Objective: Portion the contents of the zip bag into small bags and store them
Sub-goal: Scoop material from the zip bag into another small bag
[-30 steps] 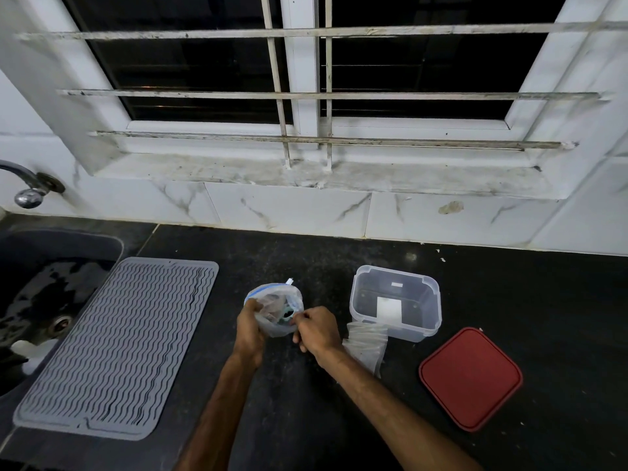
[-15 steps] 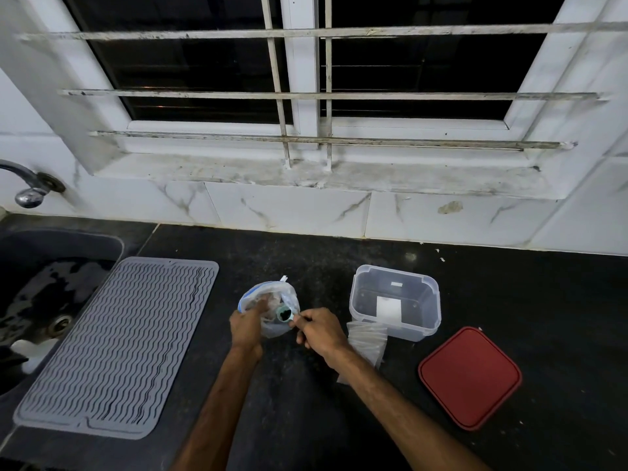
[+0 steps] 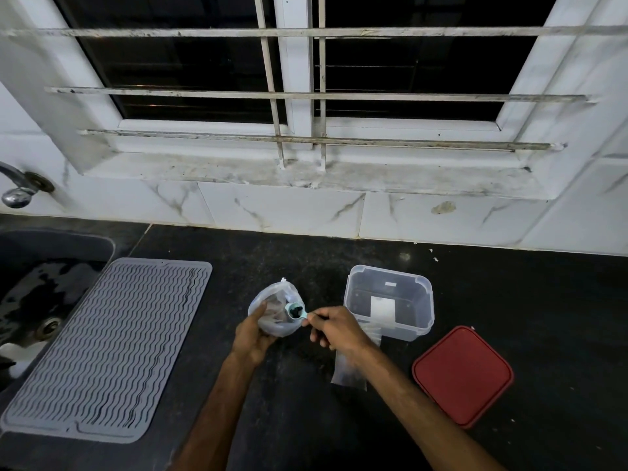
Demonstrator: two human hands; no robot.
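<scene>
Barred dark window [image 3: 204,66] above white marble tiles [image 3: 278,215] and black countertop [image 3: 509,290]

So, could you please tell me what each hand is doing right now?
Left hand: grips the zip bag.
Right hand: pinches the handle of the scoop.

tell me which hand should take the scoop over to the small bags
Right. The right hand pinches the handle of the loaded scoop, and the small bags lie just beneath its wrist. The left hand is busy gripping the zip bag.
</scene>
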